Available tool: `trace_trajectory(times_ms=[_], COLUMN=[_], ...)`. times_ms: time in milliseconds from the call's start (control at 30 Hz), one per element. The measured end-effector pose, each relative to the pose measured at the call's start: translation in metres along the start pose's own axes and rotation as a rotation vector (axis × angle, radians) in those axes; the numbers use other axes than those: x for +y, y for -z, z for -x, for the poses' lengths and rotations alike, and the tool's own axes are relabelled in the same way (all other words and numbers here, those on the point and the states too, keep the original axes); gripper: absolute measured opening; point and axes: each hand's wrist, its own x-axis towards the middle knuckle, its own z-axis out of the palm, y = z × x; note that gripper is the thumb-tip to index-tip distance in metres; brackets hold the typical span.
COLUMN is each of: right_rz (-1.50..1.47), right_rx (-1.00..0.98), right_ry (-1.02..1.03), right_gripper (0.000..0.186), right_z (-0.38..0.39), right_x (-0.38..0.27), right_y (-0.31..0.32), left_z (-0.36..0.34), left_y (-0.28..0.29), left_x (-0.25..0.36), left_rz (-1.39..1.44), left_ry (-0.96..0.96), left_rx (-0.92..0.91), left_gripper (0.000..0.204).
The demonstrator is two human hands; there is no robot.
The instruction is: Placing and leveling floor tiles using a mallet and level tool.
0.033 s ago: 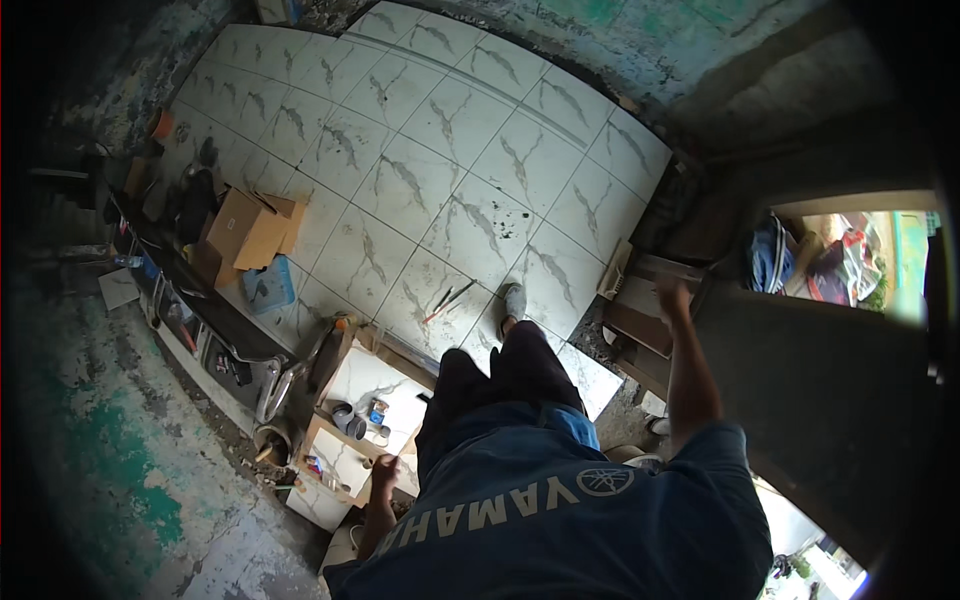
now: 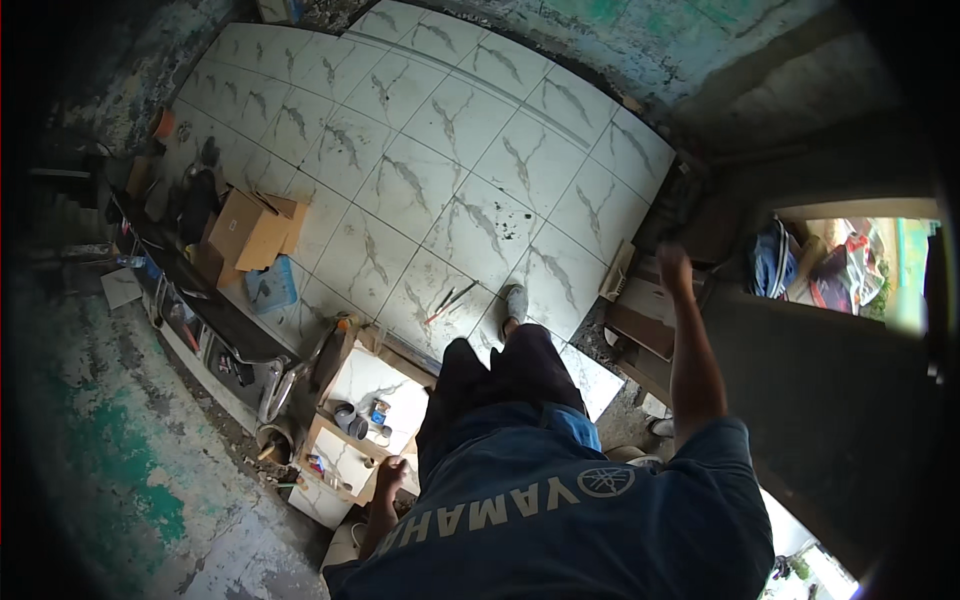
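My left hand [image 2: 393, 470] hangs low at my left side, its fingers curled in. Whatever they may hold is too small to make out. It is nearest to a box of marbled tiles [image 2: 352, 385] with cardboard edging, where a dark cup [image 2: 347, 420] and a small blue container [image 2: 379, 411] stand. My right arm reaches forward and out to the right. At its end my right hand [image 2: 676, 265] is rounded but dim and blurred, so its fingers do not show clearly. Wooden boards [image 2: 640, 325] lie beside and below it; whether it touches anything is unclear.
White marbled tiles [image 2: 410, 180] cover the floor ahead. Two thin stick-like tools [image 2: 450, 302] lie near my foot [image 2: 516, 302]. Left are an open cardboard box [image 2: 245, 228], a blue tub [image 2: 271, 285] and a dark metal-framed bench [image 2: 205, 290]. A large dark panel [image 2: 800, 390] fills the right.
My right hand has moved slightly farther forward. The left hand has hardly moved.
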Motion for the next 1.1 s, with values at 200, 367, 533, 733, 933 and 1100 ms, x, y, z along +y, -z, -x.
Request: trace_trajectory(times_ms=[200, 367, 533, 733, 933, 1100], right_rz=[-0.562, -0.291, -0.161, -0.076, 0.149, 0.204], right_rx=[-0.026, -0.071, -0.128, -0.485, -0.469, -0.218], right_ry=[0.102, 0.157, 0.059, -0.266, -0.082, -0.156], right_gripper=[0.038, 0.047, 0.055, 0.067, 0.074, 0.077], right_z=[-0.219, -0.305, -0.365, -0.445, -0.578, -0.731], right_x=[-0.274, -0.285, -0.253, -0.226, -0.237, -0.219], right_y=[0.113, 0.028, -0.141, -0.329, -0.530, -0.648], left_z=[-0.034, -0.070, -0.174, -0.340, -0.400, -0.427], left_y=[0.017, 0.061, 0.077, 0.066, 0.084, 0.112], left_x=[0.108, 0.279, 0.391, 0.572, 0.659, 0.717], left_rz=[0.052, 0.105, -0.283, -0.616, -0.797, -0.686], left_ry=[-0.099, -0.345, -0.565, -0.571, -0.508, -0.460], left_rx=[0.095, 0.161, 0.112, -0.033, -0.114, -0.067], left_gripper=[0.045, 0.041, 0.051, 0.092, 0.093, 0.047])
